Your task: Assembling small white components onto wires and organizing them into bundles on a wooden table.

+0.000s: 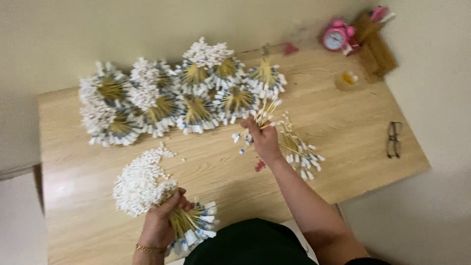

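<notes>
Wooden table (353, 127) holds about ten finished bundles (196, 93) at back; left hand (164, 221) clamped on big stick bundle (147, 191), right hand (265, 140) apparently pinching few sticks (260, 120), small loose pile (299, 147) left.

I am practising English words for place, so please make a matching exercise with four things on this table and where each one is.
1. alarm clock
2. glasses
3. big bundle of sticks
4. loose sticks

a. in the left hand
b. far right corner, pink
c. near the table's right edge
d. beside the right hand

Pairs: 1-b, 2-c, 3-a, 4-d.
</notes>
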